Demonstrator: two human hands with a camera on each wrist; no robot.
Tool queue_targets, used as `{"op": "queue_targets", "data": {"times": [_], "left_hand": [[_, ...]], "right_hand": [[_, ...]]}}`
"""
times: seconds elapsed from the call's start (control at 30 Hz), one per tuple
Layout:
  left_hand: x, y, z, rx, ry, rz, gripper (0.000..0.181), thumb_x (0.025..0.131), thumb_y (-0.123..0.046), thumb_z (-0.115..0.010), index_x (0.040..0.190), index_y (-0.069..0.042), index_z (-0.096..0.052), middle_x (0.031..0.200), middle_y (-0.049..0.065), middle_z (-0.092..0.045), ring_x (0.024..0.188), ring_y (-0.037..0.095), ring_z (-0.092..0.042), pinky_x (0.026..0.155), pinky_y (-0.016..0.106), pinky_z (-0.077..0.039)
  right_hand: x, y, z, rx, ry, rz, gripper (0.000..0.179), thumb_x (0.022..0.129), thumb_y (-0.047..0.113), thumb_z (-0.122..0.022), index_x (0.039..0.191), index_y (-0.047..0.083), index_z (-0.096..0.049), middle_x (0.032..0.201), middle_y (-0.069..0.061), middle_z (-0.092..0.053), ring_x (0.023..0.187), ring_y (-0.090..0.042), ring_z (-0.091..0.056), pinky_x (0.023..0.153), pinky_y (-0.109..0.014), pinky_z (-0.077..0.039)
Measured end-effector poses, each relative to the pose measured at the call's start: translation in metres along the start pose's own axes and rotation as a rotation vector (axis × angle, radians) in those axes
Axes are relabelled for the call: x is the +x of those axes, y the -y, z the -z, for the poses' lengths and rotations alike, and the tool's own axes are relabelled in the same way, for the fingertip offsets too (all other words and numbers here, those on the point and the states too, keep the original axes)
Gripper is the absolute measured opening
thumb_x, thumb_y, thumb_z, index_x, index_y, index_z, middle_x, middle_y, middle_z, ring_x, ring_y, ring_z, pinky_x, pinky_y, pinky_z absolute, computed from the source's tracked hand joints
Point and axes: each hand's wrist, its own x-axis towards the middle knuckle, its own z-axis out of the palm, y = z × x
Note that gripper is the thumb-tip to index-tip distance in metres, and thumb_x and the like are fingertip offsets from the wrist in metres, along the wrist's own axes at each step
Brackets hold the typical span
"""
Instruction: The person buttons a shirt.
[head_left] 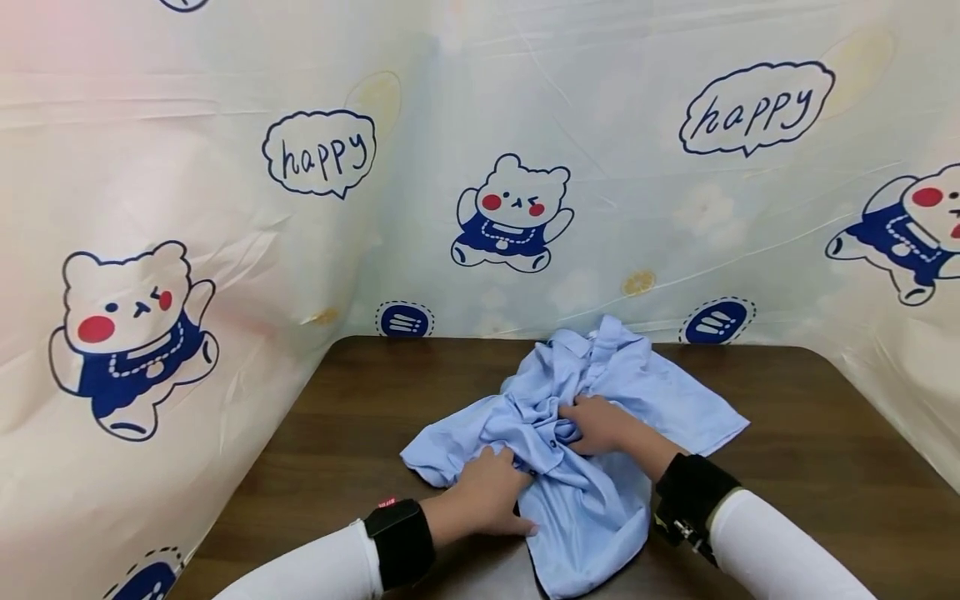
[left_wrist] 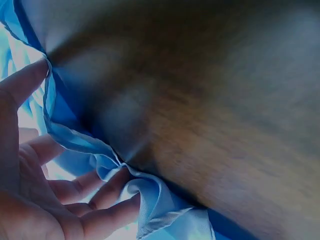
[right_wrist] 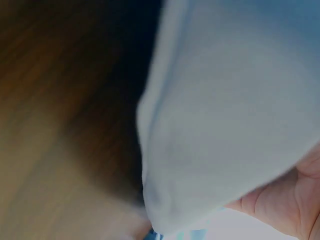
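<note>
A crumpled light blue shirt [head_left: 592,508] with a collar and small dark buttons lies on the table. My left hand [head_left: 487,492] is at its near left edge, thumb spread away from the fingers. In the left wrist view, the fingers of that hand [left_wrist: 35,185] touch the shirt's hem [left_wrist: 80,141] at separate spots. Higher up, near the shirt's middle, my right hand [head_left: 600,425] holds bunched cloth by the buttons. The right wrist view shows a broad fold of the shirt [right_wrist: 225,115] covering most of that hand [right_wrist: 280,205]; its fingertips are hidden there.
The dark wooden table [head_left: 337,408] has rounded far corners. Behind it and along both sides hangs a pale curtain [head_left: 615,108] printed with bears and the word "happy". The shirt's collar end reaches the table's far edge. Both wrists wear black bands [head_left: 401,542].
</note>
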Motion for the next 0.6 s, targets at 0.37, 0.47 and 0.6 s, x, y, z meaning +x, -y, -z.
{"op": "queue_targets", "data": {"times": [0.37,0.47,0.6], "left_hand": [[-0.015,-0.001,-0.003,0.038,-0.025,0.088,0.064,0.071,-0.071,-0.071,0.098,-0.014,-0.073,0.095,0.011,-0.058,0.085,0.027,-0.056,0.056,0.039,-0.051],[-0.013,-0.002,-0.004,0.057,-0.045,0.098,0.063,0.072,-0.071,-0.07,0.096,-0.012,-0.072,0.091,0.011,-0.058,0.084,0.027,-0.057,0.057,0.039,-0.05],[-0.006,0.0,-0.004,0.032,-0.08,0.144,0.065,0.071,-0.069,-0.073,0.098,-0.009,-0.071,0.093,0.012,-0.06,0.085,0.027,-0.059,0.06,0.039,-0.052]], "right_hand": [[0.053,0.041,-0.001,0.001,0.093,0.032,0.051,0.084,0.021,-0.075,0.131,0.014,-0.059,0.124,-0.016,-0.056,0.112,-0.034,-0.055,0.091,-0.046,-0.046],[0.066,0.05,0.004,0.011,0.115,0.073,0.048,0.082,0.011,-0.075,0.128,0.015,-0.061,0.124,-0.015,-0.057,0.113,-0.031,-0.055,0.092,-0.042,-0.045],[0.083,0.057,0.007,0.007,0.125,0.147,0.045,0.08,0.0,-0.073,0.121,0.016,-0.063,0.119,-0.01,-0.06,0.112,-0.026,-0.055,0.091,-0.037,-0.044]]}}
